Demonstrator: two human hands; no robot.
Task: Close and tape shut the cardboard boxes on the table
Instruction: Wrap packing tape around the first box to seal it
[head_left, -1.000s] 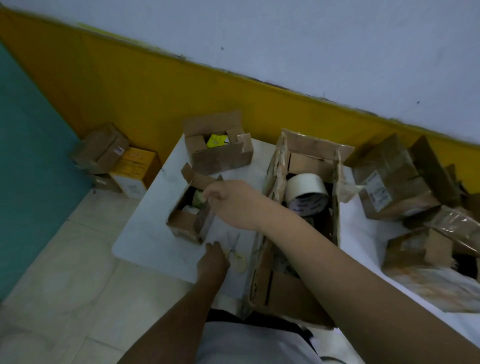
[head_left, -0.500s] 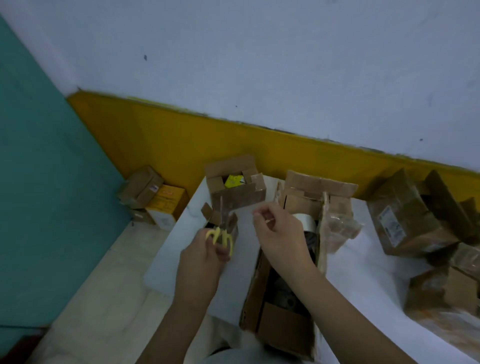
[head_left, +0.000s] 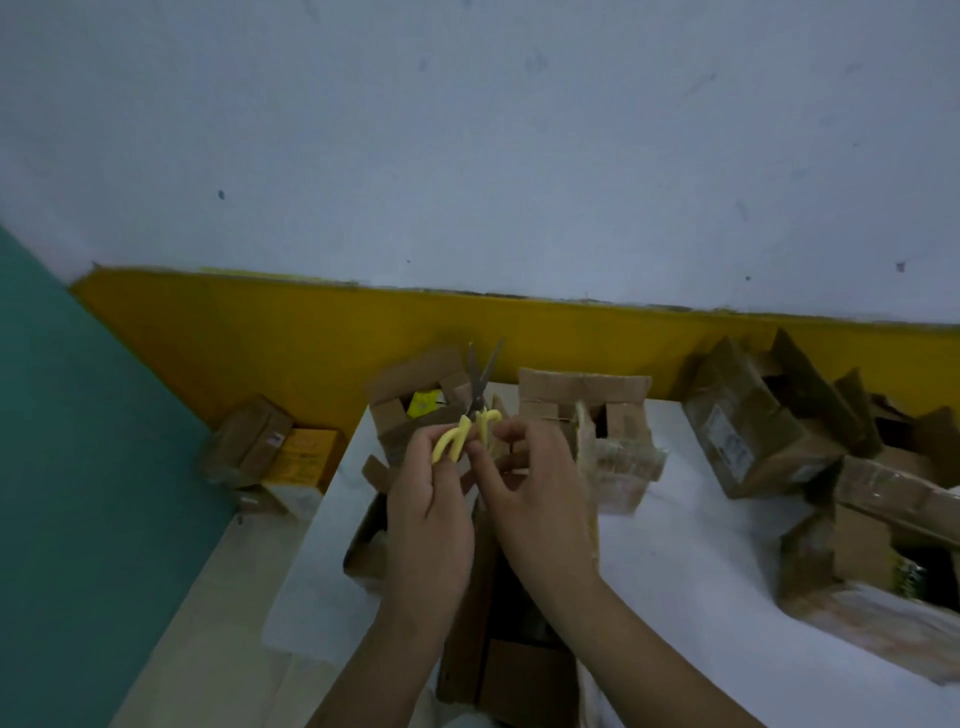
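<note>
- A pale blue-white wall (head_left: 519, 145), matte and lightly speckled, is filling the upper half of the view; a mustard-yellow band (head_left: 270, 338) is running along its base, and a teal wall (head_left: 78, 441) is meeting it at the left.
- A white worktop (head_left: 701, 571), smooth and flat, is carrying the boxes; beige tiled floor (head_left: 197, 623) is showing past its left edge.
- A long brown cardboard box (head_left: 582, 410) is lying open from the near edge toward the far edge, its flaps standing up and creased, with crinkled clear film at its right flap.
- Several taped, wrinkled cardboard boxes (head_left: 748, 431) are crowding the right side of the worktop.
- A small open box (head_left: 410, 400) is sitting at the far left corner with something yellow inside; another open box is lying nearer, along the left edge, mostly hidden by the hands.
- Two boxes on the floor (head_left: 280, 447), one brown and one yellow, are resting against the yellow band.
- The left hand (head_left: 431, 519) is gripping the yellow-handled scissors (head_left: 470, 428), fingers curled around one loop, blades parted and pointing up.
- The right hand (head_left: 540, 499) is pinching at the other loop with narrowed fingers.
</note>
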